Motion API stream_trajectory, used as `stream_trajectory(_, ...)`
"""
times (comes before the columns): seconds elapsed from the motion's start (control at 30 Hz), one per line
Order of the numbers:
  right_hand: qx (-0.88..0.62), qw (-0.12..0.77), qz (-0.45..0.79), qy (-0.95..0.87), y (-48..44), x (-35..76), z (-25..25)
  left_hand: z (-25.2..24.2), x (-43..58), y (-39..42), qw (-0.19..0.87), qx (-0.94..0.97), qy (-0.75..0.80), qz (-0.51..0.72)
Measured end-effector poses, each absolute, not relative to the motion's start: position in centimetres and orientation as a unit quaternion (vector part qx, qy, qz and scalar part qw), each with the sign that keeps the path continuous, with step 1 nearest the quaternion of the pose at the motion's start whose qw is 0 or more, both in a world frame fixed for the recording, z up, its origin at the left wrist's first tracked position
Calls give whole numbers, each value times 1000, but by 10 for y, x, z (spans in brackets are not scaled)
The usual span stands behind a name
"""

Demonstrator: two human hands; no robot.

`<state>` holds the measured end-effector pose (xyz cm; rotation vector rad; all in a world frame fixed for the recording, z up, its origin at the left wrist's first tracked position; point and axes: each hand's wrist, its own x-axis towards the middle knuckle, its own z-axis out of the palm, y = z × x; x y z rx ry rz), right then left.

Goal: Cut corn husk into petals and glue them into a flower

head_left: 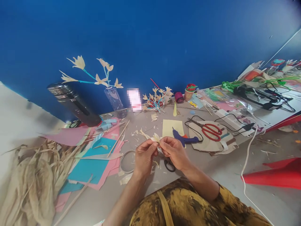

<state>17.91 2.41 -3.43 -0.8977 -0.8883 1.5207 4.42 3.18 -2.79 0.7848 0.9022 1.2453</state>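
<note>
The left hand (144, 157) and right hand (175, 152) together pinch a small husk flower (155, 137) close in at six o'clock, judged part-formed, while finished flowers (78, 62) stand in the bottle (114, 100) at eleven o'clock and a large husk pile (30, 179) at eight o'clock lies unused.

You are wearing a mottled yellow-and-brown top (188, 204) and pinching a cream flower (155, 138). A deep blue wall (150, 37) is filling the far side. Teal and pink paper sheets (89, 168) are lying left; a blue glue gun (182, 138), red-handled scissors (211, 131) and a red cone (277, 175) are lying right.
</note>
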Motion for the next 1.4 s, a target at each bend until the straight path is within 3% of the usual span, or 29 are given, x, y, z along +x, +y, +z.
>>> stream_trajectory(0.23,-420,556,601,-392,25,176,-35,-31,44,32,640,362,396,551)
stream_trajectory(0.5,-398,544,625,-393,20,174,-32,-27,42,33,706,305,349,535)
stream_trajectory(0.9,-457,553,537,-443,9,171,-19,-33,44,29,692,341,295,563)
stream_trajectory(1.4,-458,538,563,-428,2,172,-26,-27,39,25,706,353,276,549)
